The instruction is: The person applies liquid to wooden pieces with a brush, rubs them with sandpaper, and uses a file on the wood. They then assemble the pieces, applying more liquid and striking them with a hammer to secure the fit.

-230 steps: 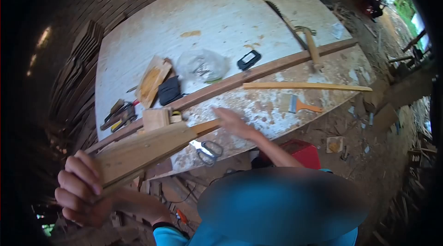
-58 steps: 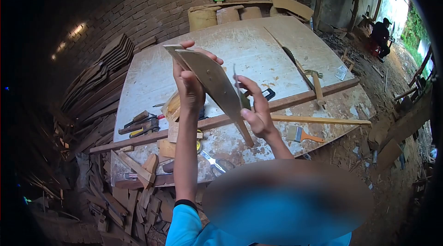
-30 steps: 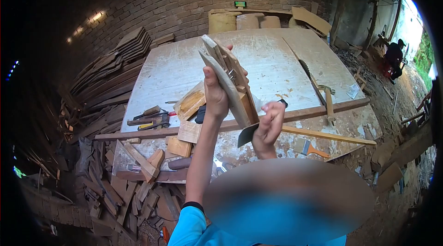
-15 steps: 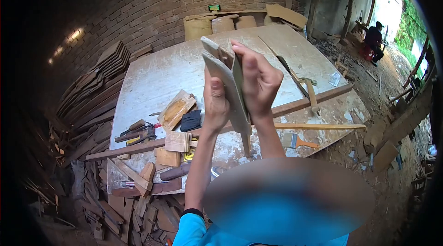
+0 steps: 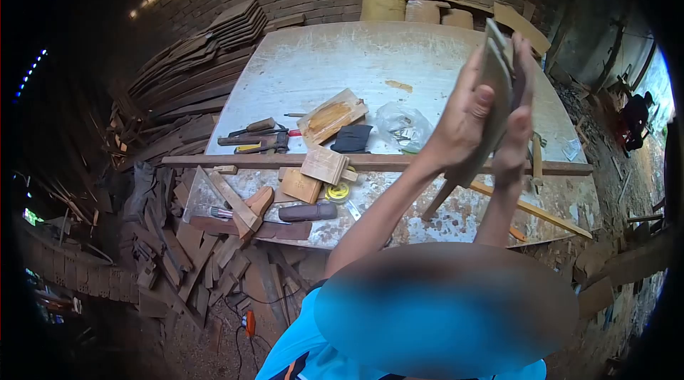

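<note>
A few thin wooden boards (image 5: 491, 106) stand nearly upright above the right part of the table, pressed between my two palms. My left hand (image 5: 459, 123) lies along their left face, thumb up and fingers behind the edge. On the other face is my right hand (image 5: 514, 138), blurred by motion, its fingers pointing up along the wood. A narrow tapered end of wood (image 5: 438, 200) sticks out below the hands. Whether the boards are joined to each other cannot be made out.
A long wooden bar (image 5: 399, 162) crosses the table (image 5: 313, 59). Around it lie a plastic bag (image 5: 404, 127), wood blocks (image 5: 324, 165), a black cloth-like piece (image 5: 352, 139), a hammer (image 5: 536, 159) and several hand tools. Stacked boards (image 5: 239, 27) lean left; scraps (image 5: 214, 266) cover the floor.
The view has turned left. Both hands and the boards have moved right over the table, and the plastic bag they hid now shows. The saw seen before is hidden behind them.
</note>
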`<state>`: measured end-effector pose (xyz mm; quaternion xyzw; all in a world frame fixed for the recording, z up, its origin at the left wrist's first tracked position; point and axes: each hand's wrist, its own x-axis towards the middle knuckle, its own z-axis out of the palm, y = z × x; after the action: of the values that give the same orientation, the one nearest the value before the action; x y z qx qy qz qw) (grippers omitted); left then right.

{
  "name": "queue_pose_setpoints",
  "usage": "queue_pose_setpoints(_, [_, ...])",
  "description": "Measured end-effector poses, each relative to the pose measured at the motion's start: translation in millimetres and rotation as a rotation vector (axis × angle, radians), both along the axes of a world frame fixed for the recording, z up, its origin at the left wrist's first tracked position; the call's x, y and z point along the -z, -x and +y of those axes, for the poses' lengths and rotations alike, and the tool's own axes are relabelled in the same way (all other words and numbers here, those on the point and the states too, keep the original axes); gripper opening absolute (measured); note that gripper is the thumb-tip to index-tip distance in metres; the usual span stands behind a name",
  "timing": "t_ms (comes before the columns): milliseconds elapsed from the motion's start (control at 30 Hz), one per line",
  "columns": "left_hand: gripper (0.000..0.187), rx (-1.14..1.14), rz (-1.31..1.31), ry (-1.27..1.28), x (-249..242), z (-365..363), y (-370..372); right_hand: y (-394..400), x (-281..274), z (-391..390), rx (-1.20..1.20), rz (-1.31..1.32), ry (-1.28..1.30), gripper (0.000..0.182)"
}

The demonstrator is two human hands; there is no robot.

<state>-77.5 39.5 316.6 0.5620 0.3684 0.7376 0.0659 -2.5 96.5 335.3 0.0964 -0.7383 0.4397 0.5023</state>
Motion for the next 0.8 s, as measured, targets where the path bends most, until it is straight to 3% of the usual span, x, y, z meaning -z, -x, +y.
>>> queue_pose_setpoints(133, [0.076, 0.050, -0.141, 0.072, 4, -18, 9, -9, 68, -18, 0.127, -0.114, -0.001, 0.087])
queue_pose_setpoints(267, [0.074, 0.030, -0.113, -0.027, 1, -11, -11, -8, 13, -23, 0.044, 0.036, 0.004, 0.085])
queue_pose_setpoints(467, [0.069, -0.206, -0.153, -0.045, 6, -27, 12, 0, 89, -26, 0.025, -0.185, 0.032, 0.073])
queue_pose_setpoints(633, [0.065, -0.328, -0.045, -0.064, 10, -27, 5, 8, 43, -25, -0.075, -0.120, 0.091, 0.063])
queue_pose_setpoints(733, [0.058, -0.328, -0.199, 0.000, 20, -35, 17, 15, 92, -14, -0.009, -0.210, 0.004, 0.058])
queue_pose_setpoints(800, [0.056, -0.295, -0.170, -0.059, 28, -48, 34, 7, 136, -19, -0.126, -0.396, 0.211, 0.063])
